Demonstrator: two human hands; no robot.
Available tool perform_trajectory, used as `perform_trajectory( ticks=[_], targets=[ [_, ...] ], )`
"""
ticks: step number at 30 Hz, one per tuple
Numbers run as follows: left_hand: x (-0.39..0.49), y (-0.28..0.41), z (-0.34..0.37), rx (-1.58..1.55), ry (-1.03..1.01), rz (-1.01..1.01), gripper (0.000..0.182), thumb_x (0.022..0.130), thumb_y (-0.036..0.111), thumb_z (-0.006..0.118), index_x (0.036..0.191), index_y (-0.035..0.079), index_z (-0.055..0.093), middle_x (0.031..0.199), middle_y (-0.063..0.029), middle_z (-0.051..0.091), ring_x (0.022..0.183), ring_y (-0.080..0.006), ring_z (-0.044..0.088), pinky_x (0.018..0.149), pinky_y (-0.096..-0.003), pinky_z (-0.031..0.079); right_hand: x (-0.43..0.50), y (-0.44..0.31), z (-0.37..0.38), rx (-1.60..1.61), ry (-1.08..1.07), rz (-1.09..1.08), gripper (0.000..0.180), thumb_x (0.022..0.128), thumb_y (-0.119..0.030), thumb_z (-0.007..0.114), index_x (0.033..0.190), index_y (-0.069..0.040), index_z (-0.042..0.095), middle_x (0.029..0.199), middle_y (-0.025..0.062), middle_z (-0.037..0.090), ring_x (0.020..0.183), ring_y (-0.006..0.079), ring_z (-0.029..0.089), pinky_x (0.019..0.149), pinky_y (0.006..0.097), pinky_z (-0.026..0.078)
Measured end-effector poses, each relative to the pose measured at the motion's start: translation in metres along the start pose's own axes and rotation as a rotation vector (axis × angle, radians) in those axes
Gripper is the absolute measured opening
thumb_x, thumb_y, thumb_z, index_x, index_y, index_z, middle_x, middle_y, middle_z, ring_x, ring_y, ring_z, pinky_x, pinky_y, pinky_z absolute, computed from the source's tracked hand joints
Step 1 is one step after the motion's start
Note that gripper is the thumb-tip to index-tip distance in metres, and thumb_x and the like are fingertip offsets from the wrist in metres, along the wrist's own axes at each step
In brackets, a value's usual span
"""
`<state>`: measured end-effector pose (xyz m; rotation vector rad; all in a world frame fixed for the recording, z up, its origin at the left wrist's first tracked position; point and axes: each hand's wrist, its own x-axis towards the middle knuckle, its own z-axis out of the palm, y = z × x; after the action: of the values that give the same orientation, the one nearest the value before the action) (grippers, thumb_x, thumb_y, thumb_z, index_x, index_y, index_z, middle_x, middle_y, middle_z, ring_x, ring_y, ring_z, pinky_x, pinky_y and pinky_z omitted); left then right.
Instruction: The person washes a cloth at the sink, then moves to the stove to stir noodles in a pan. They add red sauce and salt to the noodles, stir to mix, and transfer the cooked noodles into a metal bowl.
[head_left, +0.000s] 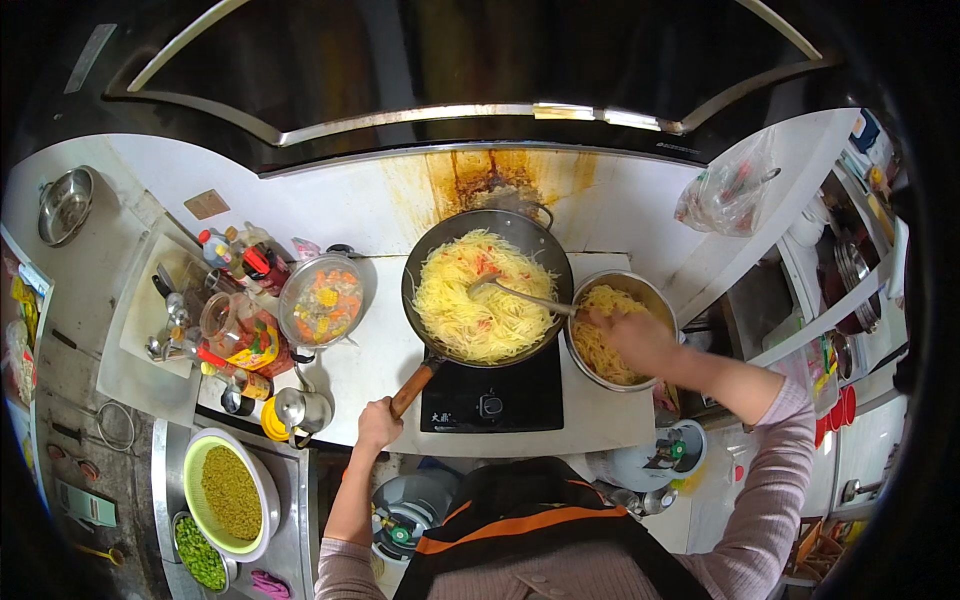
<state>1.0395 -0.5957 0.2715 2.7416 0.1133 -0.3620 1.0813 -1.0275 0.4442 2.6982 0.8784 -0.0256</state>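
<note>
My left hand (379, 424) grips the wooden handle (415, 388) of a dark wok (536, 238), near its end. Pale yellow shreds (480, 322), perhaps potato, fill the wok, with red bits among them. My right hand (637, 341) is blurred and closed around the long handle of a metal ladle or spatula (536, 298). The tool's head rests in the shreds, near the middle. Beneath this hand stands a steel pot (664, 309) of yellow-brown shreds or noodles (600, 352), partly hidden by the hand. The wok sits over a black cooktop (487, 409).
Left of the wok are a bowl of corn and carrot pieces (322, 298), a metal kettle (304, 409), a large plastic jar (244, 337) and several bottles. Lower left stands a green-rimmed basin (193, 480). A range hood (420, 112) hangs above; gas cylinders (409, 510) stand below the counter.
</note>
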Motion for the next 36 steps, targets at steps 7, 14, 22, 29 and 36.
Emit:
perform_trajectory(
  ticks=[7, 14, 22, 29, 36],
  targets=[
    [0.000, -0.006, 0.000, -0.004, -0.001, 0.010, 0.023, 0.064, 0.013, 0.061, 0.084, 0.000, 0.060, 0.078, -0.0243, 0.062, 0.076, -0.0393, 0.061, 0.072, -0.0434, 0.050, -0.005, 0.056, -0.011, 0.396, 0.201, 0.256, 0.034, 0.073, -0.013, 0.062, 0.105, 0.000, 0.057, 0.075, 0.0218, 0.060, 0.071, 0.0385, 0.059, 0.063, 0.0444, 0.048],
    [-0.002, 0.000, -0.005, -0.020, -0.015, 0.005, 0.023, 0.065, 0.012, 0.060, 0.084, 0.000, 0.061, 0.078, -0.0239, 0.062, 0.077, -0.0384, 0.061, 0.072, -0.0433, 0.050, 0.036, 0.109, 0.025, 0.765, 0.013, 0.379, 0.035, 0.075, -0.014, 0.064, 0.107, 0.001, 0.061, 0.064, 0.0148, 0.060, 0.055, 0.0212, 0.057, 0.053, 0.0334, 0.045],
    [0.000, 0.000, -0.007, -0.017, -0.059, 0.021, 0.025, 0.064, 0.012, 0.059, 0.086, -0.001, 0.061, 0.079, -0.0239, 0.062, 0.077, -0.0378, 0.061, 0.074, -0.0419, 0.050, 0.115, 0.137, 0.027, 1.318, -0.367, 0.370, 0.037, 0.077, -0.007, 0.063, 0.114, -0.001, 0.059, 0.057, 0.0032, 0.054, 0.041, 0.0057, 0.043, 0.037, 0.0228, 0.033],
    [-0.001, -0.003, -0.003, -0.031, -0.027, 0.023, 0.024, 0.063, 0.012, 0.060, 0.083, -0.001, 0.061, 0.077, -0.0243, 0.062, 0.076, -0.0384, 0.061, 0.072, -0.0423, 0.050, 0.136, 0.124, 0.034, 0.836, 0.016, -0.213, 0.051, 0.070, 0.000, 0.062, 0.119, -0.012, 0.058, 0.069, 0.0097, 0.061, 0.058, 0.0157, 0.056, 0.054, 0.0285, 0.045],
    [0.001, -0.002, -0.002, 0.013, -0.006, -0.004, 0.022, 0.063, 0.012, 0.060, 0.082, 0.000, 0.062, 0.076, -0.0233, 0.062, 0.076, -0.0387, 0.061, 0.072, -0.0433, 0.050, 0.091, 0.071, -0.026, 0.059, -0.027, -0.359, 0.056, 0.074, -0.002, 0.055, 0.129, -0.007, 0.042, 0.080, 0.0137, 0.056, 0.070, 0.0277, 0.059, 0.062, 0.0380, 0.049]
  ],
)
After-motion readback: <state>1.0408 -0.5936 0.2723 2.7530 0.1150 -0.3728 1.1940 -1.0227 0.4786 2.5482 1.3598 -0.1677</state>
